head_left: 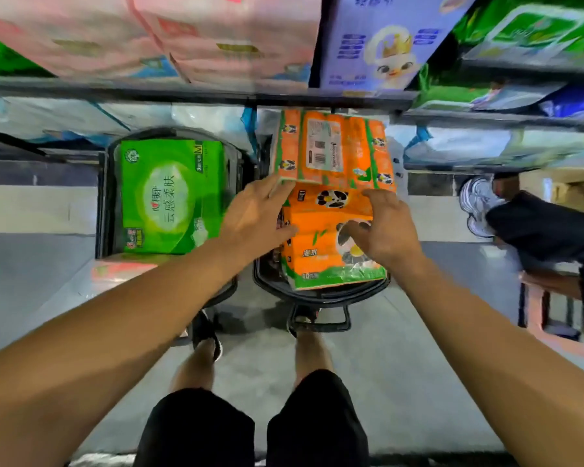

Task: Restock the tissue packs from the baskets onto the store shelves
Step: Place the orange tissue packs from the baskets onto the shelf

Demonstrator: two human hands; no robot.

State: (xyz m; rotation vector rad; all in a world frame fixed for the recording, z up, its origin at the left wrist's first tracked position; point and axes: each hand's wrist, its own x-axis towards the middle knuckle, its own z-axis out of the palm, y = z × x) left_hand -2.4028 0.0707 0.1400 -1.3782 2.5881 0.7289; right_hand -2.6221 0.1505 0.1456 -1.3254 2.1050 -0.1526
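Two black baskets stand on the floor below the shelves. The right basket [321, 295] holds two orange tissue packs with panda prints. The far orange pack [331, 146] lies barcode up. The near orange pack [317, 264] lies under both hands. My left hand [260, 214] presses its straight fingers against the near pack's upper left corner, thumb on the side. My right hand [381, 227] curls its fingers into the top of the same pack. The left basket [106, 197] holds a big green tissue pack [169, 197].
A shelf edge [182, 87] runs across above the baskets, with pink packs [216, 38], a lilac pack [378, 45] and green packs [533, 28] on it. Another person's shoe [479, 203] and leg are at the right. A pink pack [115, 271] lies by the left basket.
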